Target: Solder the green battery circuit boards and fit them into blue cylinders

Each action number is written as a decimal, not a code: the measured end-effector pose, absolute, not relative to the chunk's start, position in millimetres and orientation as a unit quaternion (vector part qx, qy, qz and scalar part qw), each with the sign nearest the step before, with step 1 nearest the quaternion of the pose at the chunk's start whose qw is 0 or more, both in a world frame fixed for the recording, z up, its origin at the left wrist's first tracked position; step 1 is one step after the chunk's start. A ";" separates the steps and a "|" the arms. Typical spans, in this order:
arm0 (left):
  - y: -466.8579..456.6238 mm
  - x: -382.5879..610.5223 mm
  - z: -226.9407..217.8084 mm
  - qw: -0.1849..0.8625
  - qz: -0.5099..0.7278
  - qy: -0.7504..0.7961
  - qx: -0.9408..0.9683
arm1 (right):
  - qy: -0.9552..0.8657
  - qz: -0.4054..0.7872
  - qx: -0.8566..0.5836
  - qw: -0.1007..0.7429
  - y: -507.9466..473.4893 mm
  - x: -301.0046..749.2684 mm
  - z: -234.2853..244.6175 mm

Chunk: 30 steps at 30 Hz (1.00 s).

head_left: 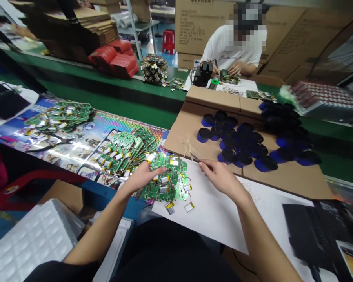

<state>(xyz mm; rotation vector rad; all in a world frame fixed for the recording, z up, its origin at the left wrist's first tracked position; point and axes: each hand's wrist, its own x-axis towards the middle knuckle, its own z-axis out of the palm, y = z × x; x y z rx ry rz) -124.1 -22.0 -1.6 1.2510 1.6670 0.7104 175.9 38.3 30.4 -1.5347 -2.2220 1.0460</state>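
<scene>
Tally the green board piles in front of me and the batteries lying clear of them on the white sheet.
Green board piles: 3
Batteries on the white sheet: 2
Total: 5

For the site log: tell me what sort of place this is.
Probably an electronics assembly workshop: heaps of green circuit boards with small wired pouch batteries, a co-worker working on boards beside what looks like a soldering station.
</scene>
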 end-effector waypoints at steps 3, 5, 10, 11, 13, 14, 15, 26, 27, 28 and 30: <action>-16.9 -109.0 -3.8 0.369 0.261 0.691 0.564 | -0.776 0.295 -0.552 0.075 49.7 163.2 31.5; -15.4 -100.9 -2.4 0.329 0.274 0.681 0.594 | -0.778 0.267 -0.566 0.064 51.2 159.3 28.5; -16.1 -115.9 15.2 0.227 0.267 0.658 0.666 | -0.773 0.216 -0.596 0.013 47.9 159.8 25.8; -15.0 -127.6 19.9 0.210 0.270 0.659 0.670 | -0.773 0.209 -0.599 -0.002 47.3 159.9 27.3; -10.4 -159.5 27.7 0.173 0.293 0.679 0.650 | -0.777 0.193 -0.598 -0.030 46.7 159.2 31.9; -7.1 -178.3 30.0 0.130 0.307 0.708 0.623 | -0.781 0.184 -0.595 -0.043 46.6 158.3 34.6; -3.6 -197.7 31.1 0.087 0.306 0.738 0.595 | -0.785 0.174 -0.592 -0.056 46.6 157.0 37.6; -2.7 -281.6 16.6 0.140 0.184 0.841 0.488 | -0.827 0.023 -0.553 -0.096 58.1 140.8 67.3; -3.5 -281.1 19.0 0.133 0.214 0.837 0.485 | -0.832 0.017 -0.546 -0.094 59.7 142.6 69.5; -4.0 -280.7 22.4 0.128 0.245 0.832 0.481 | -0.836 0.013 -0.541 -0.090 61.2 145.2 71.8; -4.9 -280.0 31.9 0.123 0.290 0.817 0.482 | -0.838 0.011 -0.540 -0.074 63.6 152.3 76.4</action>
